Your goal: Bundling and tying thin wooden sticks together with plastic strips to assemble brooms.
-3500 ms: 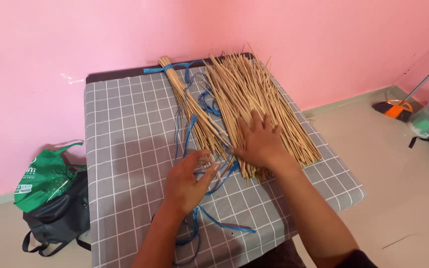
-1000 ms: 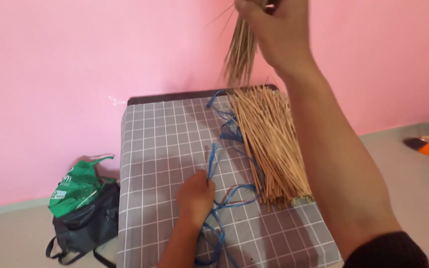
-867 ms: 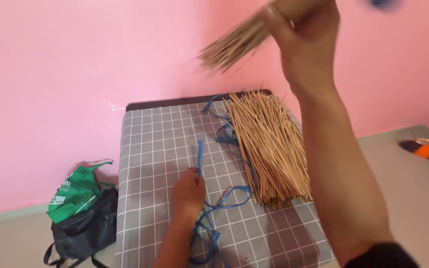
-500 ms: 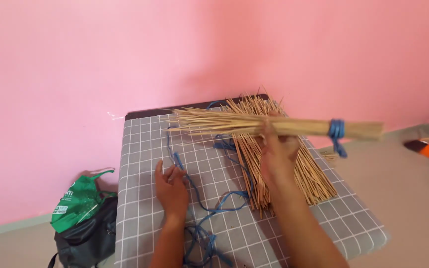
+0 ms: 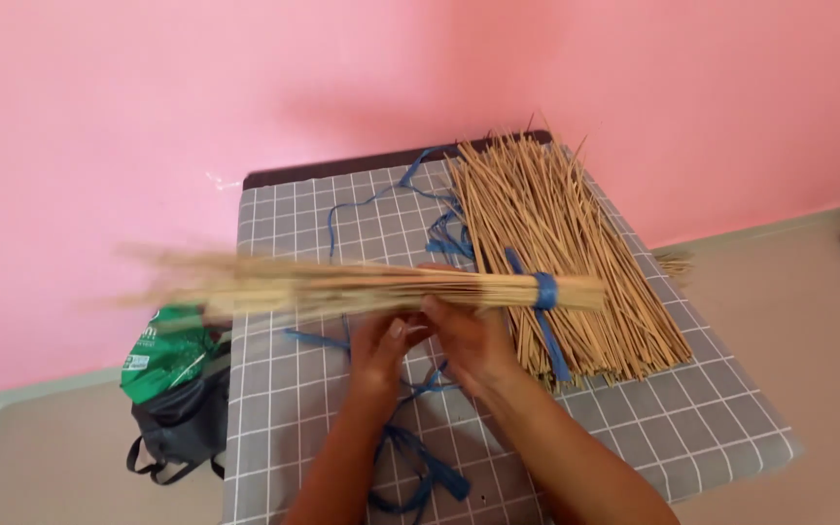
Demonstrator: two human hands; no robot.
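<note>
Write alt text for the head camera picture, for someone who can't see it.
Two hands, left and right, hold a bundle of thin sticks level over a grey checked table; a blue band ties one end. A loose stick pile and blue strips lie on the table, by a pink wall.

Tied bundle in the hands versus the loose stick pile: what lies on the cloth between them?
In the head view, blue strings lie on the checked cloth between the tied bundle and the loose stick pile.

tan stick bundle (image 5: 381, 289) — blue tie (image 5: 545, 291), grey-checked cloth (image 5: 294, 233)
</note>
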